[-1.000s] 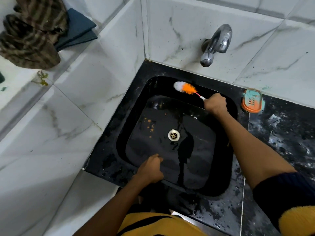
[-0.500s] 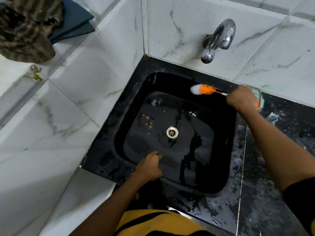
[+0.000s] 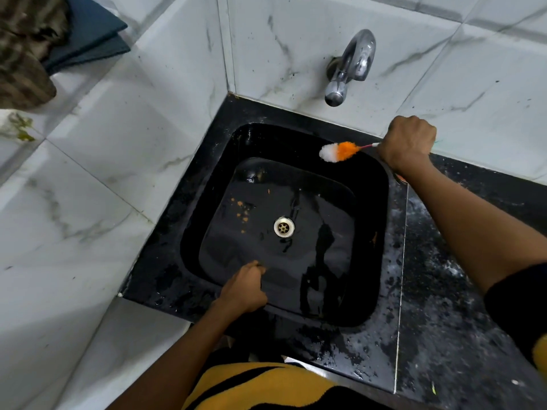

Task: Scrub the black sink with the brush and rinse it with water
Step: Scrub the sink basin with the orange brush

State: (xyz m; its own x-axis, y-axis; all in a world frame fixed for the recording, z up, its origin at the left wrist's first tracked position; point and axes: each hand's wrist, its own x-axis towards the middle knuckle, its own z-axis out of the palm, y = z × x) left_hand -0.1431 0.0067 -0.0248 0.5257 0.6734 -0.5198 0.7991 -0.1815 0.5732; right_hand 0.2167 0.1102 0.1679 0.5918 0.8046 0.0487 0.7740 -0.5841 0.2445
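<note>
White marble tiles surround the black sink. Right hand, fingers clamped on the brush, has drawn it back to the far right rim; left hand stays curled over the near edge. Orange specks remain, so scrubbing continues.

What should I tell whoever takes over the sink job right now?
Right hand grips the brush by its handle; the bristle head sits at the back right rim of the black sink.
Left hand rests curled on the sink's front edge; I can't tell whether it holds anything.
Tap shows no water running.
Orange specks remain on the basin floor left of the drain.
Left to do: scrub the floor, then rinse.
</note>
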